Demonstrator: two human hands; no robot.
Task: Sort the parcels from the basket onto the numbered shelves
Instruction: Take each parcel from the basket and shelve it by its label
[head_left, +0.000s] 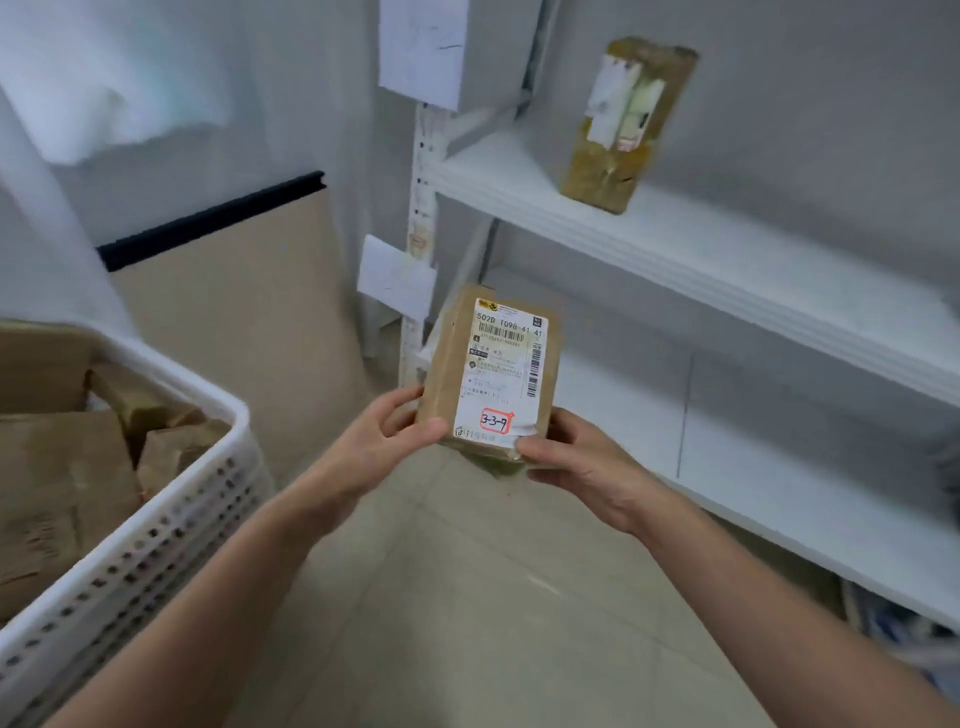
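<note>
The brown parcel (488, 374) (label hand-marked 3-3-7, as I read it) hangs in the air, long axis pointing away from the person; left hand (379, 441) grips its near left corner, right hand (576, 457) pinches the near right; the white shelf (753, 467) lies just beyond, rightward, nearer the right hand; the basket (171, 530) sits left.

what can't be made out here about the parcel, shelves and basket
All head view.
Shelf numbers: paper tags on the post too blurred to read.
Held parcel: label's small print too small; lower corners covered by left hand and right hand.
Basket: cut off by the left edge.
</note>
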